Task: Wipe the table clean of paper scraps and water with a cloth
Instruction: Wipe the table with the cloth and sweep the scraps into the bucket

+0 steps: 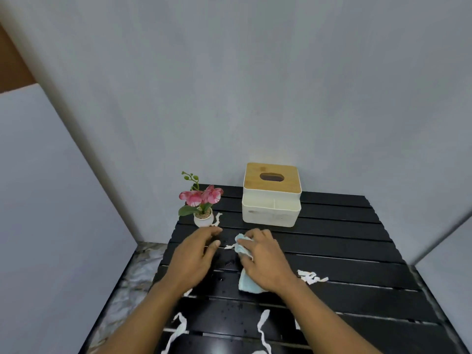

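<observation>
My right hand (264,259) presses a light blue cloth (246,283) onto the black slatted table (357,300), fingers closed on its far end. My left hand (195,254) hovers beside it to the left, fingers apart and holding nothing. White paper scraps lie scattered: one strip just left of the cloth's tip (229,246), a cluster to the right (311,276), one by the flower pot (217,217), and long strips near the front edge (178,328) (263,325). Water droplets (229,306) glisten on the slats between my forearms.
A white tissue box with a wooden lid (271,196) stands at the back centre. A small white pot with pink flowers (203,204) sits at the back left corner, close to my left hand. Grey walls enclose the table; marbled floor (138,272) shows left.
</observation>
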